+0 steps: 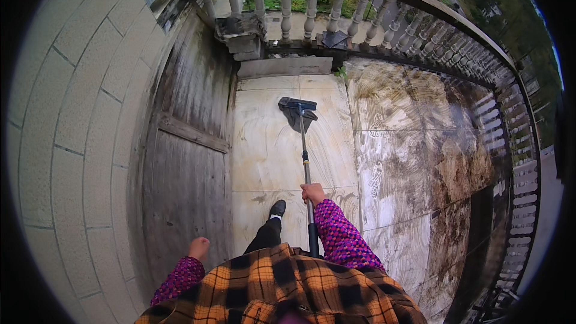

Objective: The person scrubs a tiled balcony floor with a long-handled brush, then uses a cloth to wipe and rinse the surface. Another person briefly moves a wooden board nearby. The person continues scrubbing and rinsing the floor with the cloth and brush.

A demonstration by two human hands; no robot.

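Note:
My right hand [312, 193] is wrapped round the metal pole of a mop [303, 141], whose dark lower grip runs back toward my body. Ahead of me the mop's flat head [300, 104] rests on the pale tiled floor, a grey cloth [294, 117] bunched under and beside it. My left hand [198, 248] hangs apart from the mop, near the wooden panel, fingers curled in with nothing visible in them. Both sleeves are purple and patterned. Wet streaks mark the tiles around the mop head.
A weathered wooden panel [189, 174] stands at left, beside a tiled wall [90, 144]. A balustrade [312, 12] bounds the far and right sides. Blocks [245, 45] sit at the far left corner. Brown, wet grime [456, 162] covers much of the right floor. My shoe [278, 208] is on the tiles.

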